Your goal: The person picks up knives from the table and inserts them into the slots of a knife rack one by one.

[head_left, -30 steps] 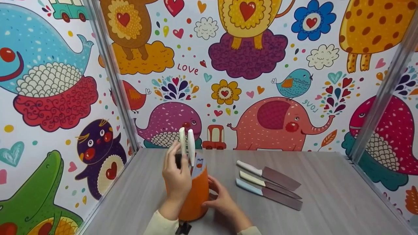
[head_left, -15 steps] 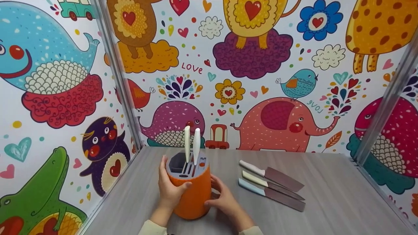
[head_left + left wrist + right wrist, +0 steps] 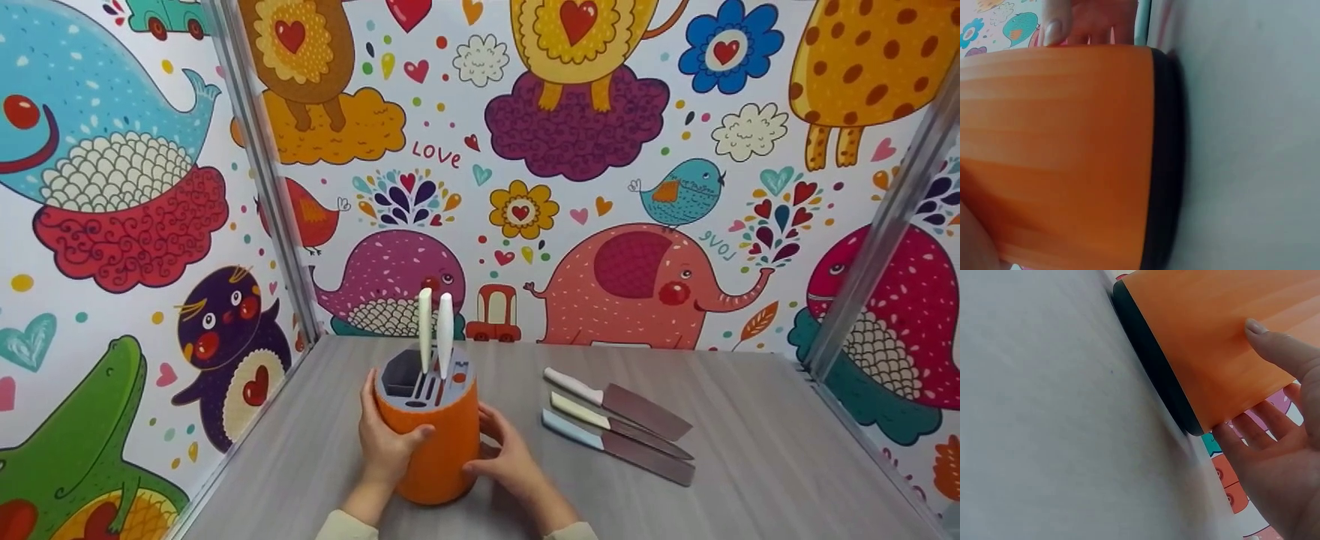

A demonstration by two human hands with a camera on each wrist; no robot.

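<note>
Your left hand [image 3: 385, 444] and right hand [image 3: 511, 454] curve partway round opposite sides of the orange knife block [image 3: 444, 454] — held between them, it stands upright on the table [image 3: 750, 442], two knife handles [image 3: 445, 326] rising above your grip.

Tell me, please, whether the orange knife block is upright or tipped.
Upright: the orange knife block stands on its dark base, its slotted top facing up.

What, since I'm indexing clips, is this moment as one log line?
left hand: holds orange knife block; right hand: holds its other side; slotted in it: two pale handles; table: three knives
</note>
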